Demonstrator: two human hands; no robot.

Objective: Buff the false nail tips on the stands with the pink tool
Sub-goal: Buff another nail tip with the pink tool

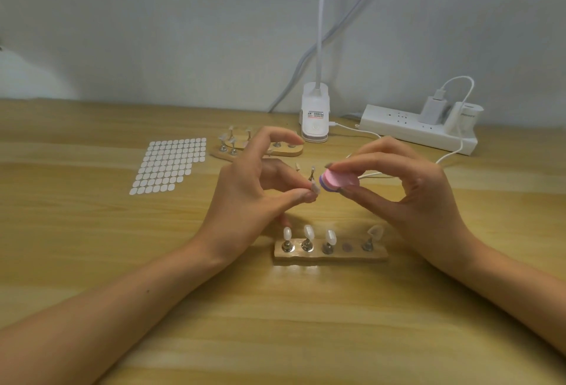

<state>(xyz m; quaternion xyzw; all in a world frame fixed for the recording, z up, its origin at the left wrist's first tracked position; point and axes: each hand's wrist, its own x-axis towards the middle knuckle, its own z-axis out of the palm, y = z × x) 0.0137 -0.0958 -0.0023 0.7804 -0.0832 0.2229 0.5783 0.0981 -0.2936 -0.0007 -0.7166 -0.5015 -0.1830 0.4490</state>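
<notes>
Translucent false nail tip [315,189] sat pinched in my left fingers [294,197]; right fingers [361,164] gripped the round pink buffer [338,179]; light, flat strokes seemed best.

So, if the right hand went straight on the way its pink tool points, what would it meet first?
Most likely the false nail tip pinched by the left hand: the pink tool in the right hand faces it at very close range, though depth is unclear.
</notes>
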